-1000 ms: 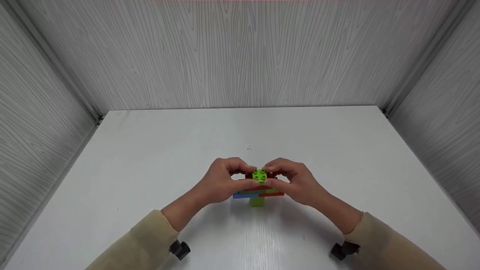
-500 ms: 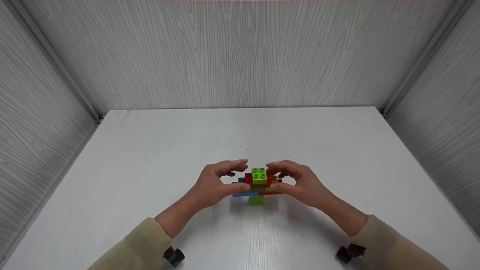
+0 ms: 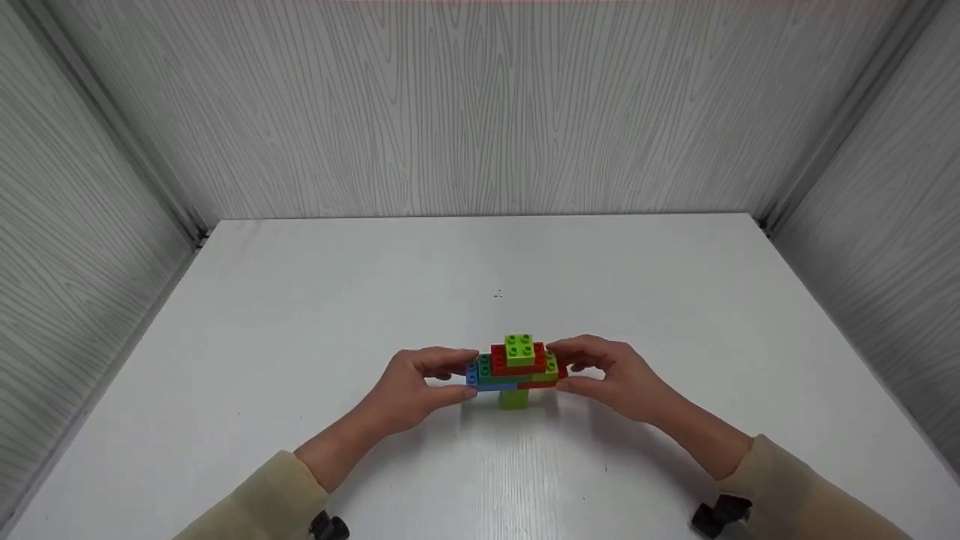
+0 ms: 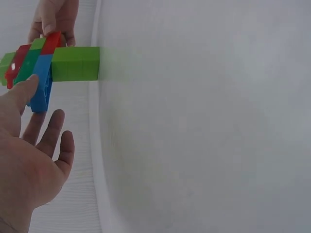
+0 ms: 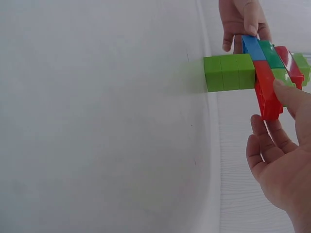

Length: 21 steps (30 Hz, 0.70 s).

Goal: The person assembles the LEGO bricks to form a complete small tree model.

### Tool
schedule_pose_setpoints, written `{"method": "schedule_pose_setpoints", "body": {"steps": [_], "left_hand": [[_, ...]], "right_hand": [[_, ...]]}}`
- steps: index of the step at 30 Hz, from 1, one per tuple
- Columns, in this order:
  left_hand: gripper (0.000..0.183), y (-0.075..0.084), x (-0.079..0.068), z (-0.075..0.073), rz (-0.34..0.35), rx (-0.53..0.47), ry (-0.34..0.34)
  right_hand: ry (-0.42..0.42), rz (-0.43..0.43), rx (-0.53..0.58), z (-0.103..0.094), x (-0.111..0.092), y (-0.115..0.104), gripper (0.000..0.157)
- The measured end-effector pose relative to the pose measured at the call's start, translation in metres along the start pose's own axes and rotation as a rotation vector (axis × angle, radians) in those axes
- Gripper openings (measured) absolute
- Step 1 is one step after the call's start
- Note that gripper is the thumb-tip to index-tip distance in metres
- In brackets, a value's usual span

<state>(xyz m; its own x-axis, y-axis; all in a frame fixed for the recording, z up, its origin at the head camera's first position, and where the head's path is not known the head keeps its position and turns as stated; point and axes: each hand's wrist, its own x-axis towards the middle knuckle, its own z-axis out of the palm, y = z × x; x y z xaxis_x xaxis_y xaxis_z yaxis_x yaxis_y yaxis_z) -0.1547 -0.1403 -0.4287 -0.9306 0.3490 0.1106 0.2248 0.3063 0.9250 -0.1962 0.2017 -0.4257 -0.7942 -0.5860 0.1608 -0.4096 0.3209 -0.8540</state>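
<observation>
A tree-shaped stack of toy building bricks (image 3: 517, 370) stands upright on the white table, between the two hands. Its stem is lime bricks (image 5: 228, 73). Above that lie a blue brick (image 4: 42, 82) and a red brick (image 5: 267, 92) side by side, then a dark green and a lime brick, another red one, and a studded lime brick (image 3: 519, 349) on top. My left hand (image 3: 416, 386) pinches the blue end, thumb in front and fingers behind. At the opposite end my right hand (image 3: 619, 375) pinches the red brick the same way.
The white tabletop (image 3: 337, 285) spreads around the stack. Grey wood-grain panels (image 3: 480, 112) rise behind it and on both sides. Small dark specks (image 3: 498, 295) mark the table beyond the stack. A small black device (image 3: 720, 515) sits by the right sleeve.
Both hands have left the top lime brick, spread outward and moved down to the ends of the wide lowest layer. The stack stays in about the same place.
</observation>
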Motion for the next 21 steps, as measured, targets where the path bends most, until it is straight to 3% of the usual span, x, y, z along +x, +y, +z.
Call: {"method": "schedule_pose_setpoints", "body": {"steps": [13,21], "left_hand": [[0.041,0.004,0.009,0.000,-0.005,-0.059,0.012],[0.038,0.008,0.027,-0.005,-0.072,-0.159,0.041]], "right_hand": [[0.054,0.060,0.118,-0.002,0.003,-0.003,0.044],[0.078,0.111,0.160,-0.010,0.017,0.003,0.042]]}}
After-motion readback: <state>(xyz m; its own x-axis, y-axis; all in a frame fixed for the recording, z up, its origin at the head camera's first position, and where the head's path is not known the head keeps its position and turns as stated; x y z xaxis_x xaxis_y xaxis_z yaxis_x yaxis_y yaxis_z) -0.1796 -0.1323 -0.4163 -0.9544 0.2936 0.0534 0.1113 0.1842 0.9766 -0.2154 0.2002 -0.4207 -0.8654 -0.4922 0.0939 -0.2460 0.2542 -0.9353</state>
